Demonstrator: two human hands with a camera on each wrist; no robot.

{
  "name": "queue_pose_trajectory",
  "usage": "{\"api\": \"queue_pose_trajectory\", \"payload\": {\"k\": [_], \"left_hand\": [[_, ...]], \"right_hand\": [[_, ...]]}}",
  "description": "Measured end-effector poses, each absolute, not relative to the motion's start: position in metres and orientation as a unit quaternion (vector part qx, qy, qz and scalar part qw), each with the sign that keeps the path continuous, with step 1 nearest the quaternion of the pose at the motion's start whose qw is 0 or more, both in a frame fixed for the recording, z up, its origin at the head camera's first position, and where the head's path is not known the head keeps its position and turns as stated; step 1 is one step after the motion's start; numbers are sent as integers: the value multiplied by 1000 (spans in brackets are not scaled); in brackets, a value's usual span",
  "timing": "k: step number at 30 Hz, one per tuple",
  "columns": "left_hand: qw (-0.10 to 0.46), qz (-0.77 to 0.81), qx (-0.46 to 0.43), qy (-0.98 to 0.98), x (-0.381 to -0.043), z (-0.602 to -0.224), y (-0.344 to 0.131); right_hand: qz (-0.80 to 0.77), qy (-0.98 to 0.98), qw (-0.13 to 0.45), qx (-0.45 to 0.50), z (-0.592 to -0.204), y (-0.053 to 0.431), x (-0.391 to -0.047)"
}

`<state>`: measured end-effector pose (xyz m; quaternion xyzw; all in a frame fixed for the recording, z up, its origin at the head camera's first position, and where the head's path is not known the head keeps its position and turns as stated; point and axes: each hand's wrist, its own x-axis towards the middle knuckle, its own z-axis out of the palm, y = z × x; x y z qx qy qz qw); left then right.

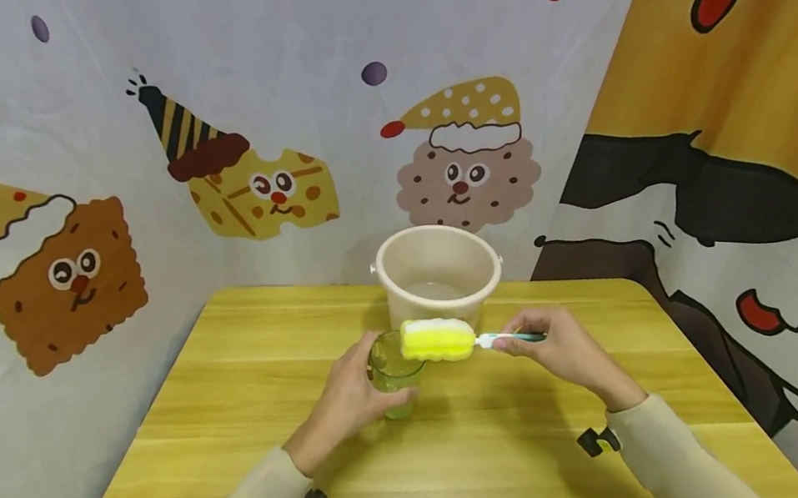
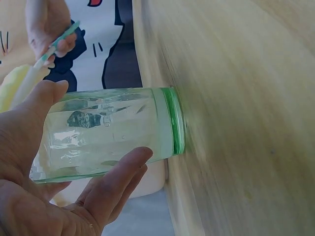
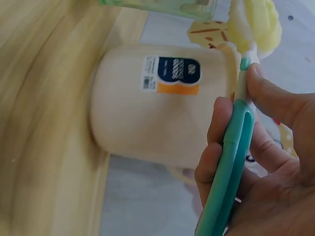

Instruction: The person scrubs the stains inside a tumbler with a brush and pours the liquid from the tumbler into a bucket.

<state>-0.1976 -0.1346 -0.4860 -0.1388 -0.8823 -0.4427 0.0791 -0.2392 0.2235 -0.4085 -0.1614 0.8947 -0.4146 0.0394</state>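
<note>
A clear green glass (image 1: 393, 372) stands upright on the wooden table (image 1: 238, 405). My left hand (image 1: 357, 393) wraps round the glass (image 2: 108, 132), thumb on one side and fingers on the other. My right hand (image 1: 559, 346) grips the teal handle (image 3: 231, 167) of a sponge brush. Its yellow sponge head (image 1: 437, 339) lies level just above the glass rim, pointing left. The sponge head (image 3: 256, 22) also shows at the top of the right wrist view.
A beige plastic bucket (image 1: 438, 271) with a label (image 3: 172, 73) stands behind the glass near the table's far edge. Cartoon-printed cloth walls (image 1: 134, 191) close in the table at the back and right.
</note>
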Motion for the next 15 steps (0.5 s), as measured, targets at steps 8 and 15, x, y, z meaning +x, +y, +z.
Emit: {"api": "queue_pose_trajectory", "payload": {"k": [8,15], "left_hand": [[79,-438,-136,-885,-198,-485,-132],[76,-440,-126,-886,-198,-484,-131]], "right_hand": [[-434,888,71,-136,-421,252,-237],[-416,898,90,-108,-434,283,-238]]}}
